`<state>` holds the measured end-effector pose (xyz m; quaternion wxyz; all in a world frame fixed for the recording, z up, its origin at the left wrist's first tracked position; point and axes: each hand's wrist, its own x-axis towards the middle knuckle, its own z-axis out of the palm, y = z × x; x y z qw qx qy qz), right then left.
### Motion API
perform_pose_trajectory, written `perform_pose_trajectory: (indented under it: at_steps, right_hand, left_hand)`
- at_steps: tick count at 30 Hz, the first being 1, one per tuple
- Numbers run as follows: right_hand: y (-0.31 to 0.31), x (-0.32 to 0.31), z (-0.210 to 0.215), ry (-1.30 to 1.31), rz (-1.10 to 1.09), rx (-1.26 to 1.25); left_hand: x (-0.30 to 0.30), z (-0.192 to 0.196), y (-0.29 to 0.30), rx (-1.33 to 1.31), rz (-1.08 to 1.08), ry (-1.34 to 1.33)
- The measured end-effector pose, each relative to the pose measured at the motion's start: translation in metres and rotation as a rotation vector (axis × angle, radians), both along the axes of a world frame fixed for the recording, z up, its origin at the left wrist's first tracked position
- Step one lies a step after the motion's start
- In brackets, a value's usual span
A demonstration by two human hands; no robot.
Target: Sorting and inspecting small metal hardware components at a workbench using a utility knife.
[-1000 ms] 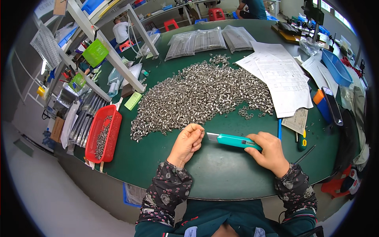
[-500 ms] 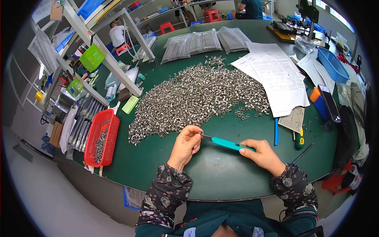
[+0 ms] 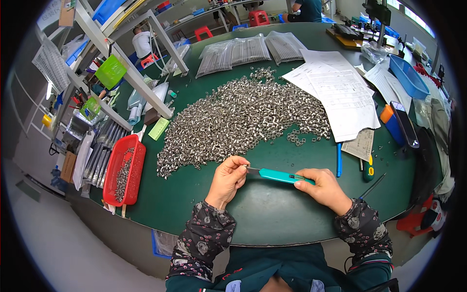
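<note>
While the teal-handled utility knife point(image 3: 276, 175) spans the gap between both hands, its narrow steel blade point(image 3: 253, 170) points left, right at the pinched fingertips of the left hand point(image 3: 226, 180). I can't make out what that tight pinch holds, if anything. The right hand point(image 3: 322, 187) is wrapped around the knife's rear end. To my eye, the step is close blade work on one tiny piece, and the next move calls for a light stroke, left thumb clear of the edge. Just beyond, a broad heap of small silvery metal rings point(image 3: 243, 117) covers much of the dark-green tabletop point(image 3: 272, 219), with white printed papers point(image 3: 348, 97) to its right and a red perforated plastic basket point(image 3: 137, 168) to its left.
</note>
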<state>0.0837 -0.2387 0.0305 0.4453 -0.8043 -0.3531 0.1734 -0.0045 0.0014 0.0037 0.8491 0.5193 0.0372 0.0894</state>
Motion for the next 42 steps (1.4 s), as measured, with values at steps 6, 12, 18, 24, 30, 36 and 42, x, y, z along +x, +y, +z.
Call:
perform_pose_trajectory:
  at_steps: [6, 12, 18, 24, 30, 36, 42]
  right_hand:
    - [0.001, -0.002, 0.000, -0.331, -0.058, 0.014]
    - [0.003, 0.000, 0.005, -0.703, -0.093, 0.120]
    - [0.001, 0.005, 0.005, -0.773, -0.224, 0.129]
    - [0.002, 0.000, 0.002, -0.656, -0.184, 0.029]
    - [0.002, 0.000, -0.003, -0.239, -0.077, 0.074]
    - [0.002, -0.002, 0.003, -0.002, -0.047, 0.027]
    - [0.001, -0.001, 0.001, 0.050, 0.002, 0.057]
  left_hand:
    - [0.001, -0.001, 0.003, -0.005, -0.021, 0.042]
    - [0.000, -0.001, 0.001, -0.080, -0.018, 0.079]
    - [0.001, 0.003, 0.001, -0.174, 0.009, 0.078]
    - [0.001, 0.004, 0.000, -0.114, 0.044, 0.062]
    - [0.002, 0.003, 0.001, -0.035, 0.101, 0.095]
    - [0.002, 0.001, 0.000, 0.004, 0.120, 0.077]
    - [0.004, 0.001, -0.005, 0.071, 0.145, 0.072]
